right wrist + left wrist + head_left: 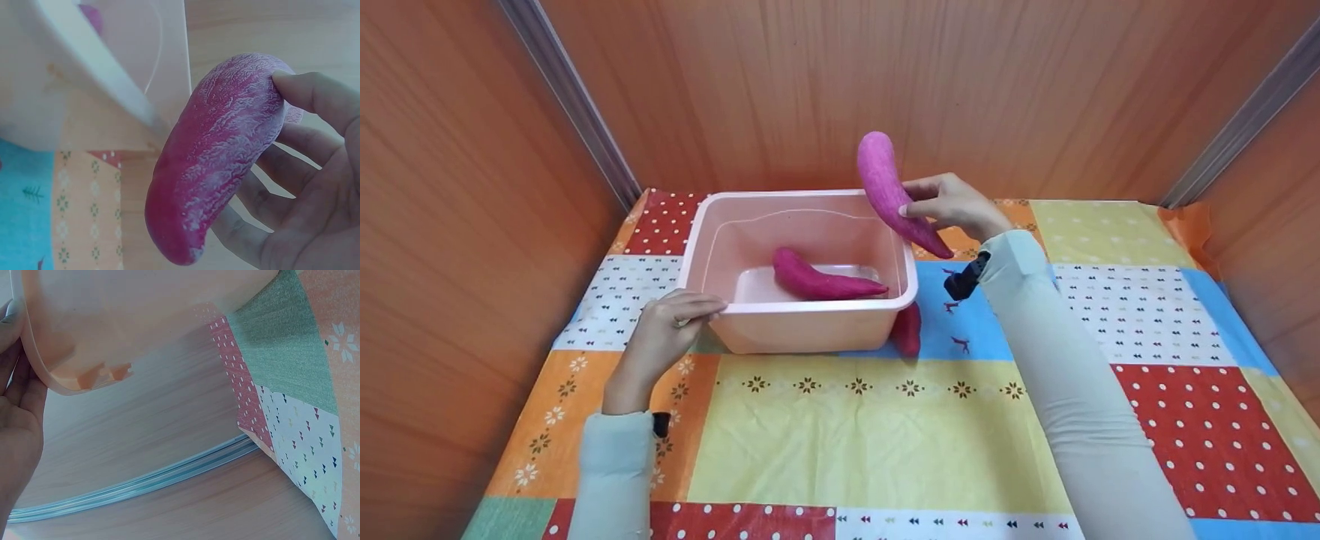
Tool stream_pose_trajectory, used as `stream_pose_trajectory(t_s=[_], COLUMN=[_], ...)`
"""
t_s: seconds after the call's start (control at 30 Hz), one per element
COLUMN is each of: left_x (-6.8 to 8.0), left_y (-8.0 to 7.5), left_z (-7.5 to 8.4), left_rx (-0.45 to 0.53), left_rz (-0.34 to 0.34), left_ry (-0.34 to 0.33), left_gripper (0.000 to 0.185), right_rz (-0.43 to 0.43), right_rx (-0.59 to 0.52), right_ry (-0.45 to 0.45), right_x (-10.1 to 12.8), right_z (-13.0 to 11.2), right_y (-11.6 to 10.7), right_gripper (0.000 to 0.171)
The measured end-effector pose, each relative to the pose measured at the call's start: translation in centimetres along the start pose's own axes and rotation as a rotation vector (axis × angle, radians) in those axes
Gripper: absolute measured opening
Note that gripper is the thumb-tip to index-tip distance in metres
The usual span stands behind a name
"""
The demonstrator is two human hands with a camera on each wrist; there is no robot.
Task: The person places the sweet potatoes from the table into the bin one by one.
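Holding a pink sweet potato [887, 193] above the far right corner of the tub [802, 330], the right hand [952, 206] pinches it between thumb and fingers in the head view. A second sweet potato [825, 283] lies in shallow water inside the tub, and a third one [908, 330] rests on the patchwork cloth [885, 427] just beside the tub's near right corner. The left hand [664, 334] curls its fingers over the tub's near left rim.

Left wrist view: the fingers [17, 388] lie against the tub's rim [39, 365], the cloth to the right.

Right wrist view: thumb and curled fingers [315, 101] grip the sweet potato [216, 157] near the tub's rim [95, 67].
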State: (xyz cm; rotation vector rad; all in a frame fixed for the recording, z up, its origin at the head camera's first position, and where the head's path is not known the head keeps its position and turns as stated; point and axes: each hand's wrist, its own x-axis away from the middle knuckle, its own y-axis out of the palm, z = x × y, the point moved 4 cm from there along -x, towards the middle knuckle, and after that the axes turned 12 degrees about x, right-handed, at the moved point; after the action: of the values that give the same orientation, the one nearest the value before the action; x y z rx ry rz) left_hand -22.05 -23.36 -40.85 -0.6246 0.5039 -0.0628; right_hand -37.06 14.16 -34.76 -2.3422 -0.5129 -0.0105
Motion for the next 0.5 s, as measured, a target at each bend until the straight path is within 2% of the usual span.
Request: stream_pose_trajectory(t_s=[0.17,0.5], left_x=[0.0,0.0], left_y=[0.0,0.0], left_z=[0.2,0.2], left_rx=[-0.013,-0.005], left_rz=[0.02,0.017], left_ry=[0.049,0.047], left_gripper=[0.022,0.023], right_rz=[-0.016,-0.049], right_rx=[0.009,0.023], right_ry=[-0.007,-0.057], right_x=[-0.4,-1.0], right_z=[-0.9,-2.6], right_y=[0.6,1.9], right_gripper=[0.053,0.053])
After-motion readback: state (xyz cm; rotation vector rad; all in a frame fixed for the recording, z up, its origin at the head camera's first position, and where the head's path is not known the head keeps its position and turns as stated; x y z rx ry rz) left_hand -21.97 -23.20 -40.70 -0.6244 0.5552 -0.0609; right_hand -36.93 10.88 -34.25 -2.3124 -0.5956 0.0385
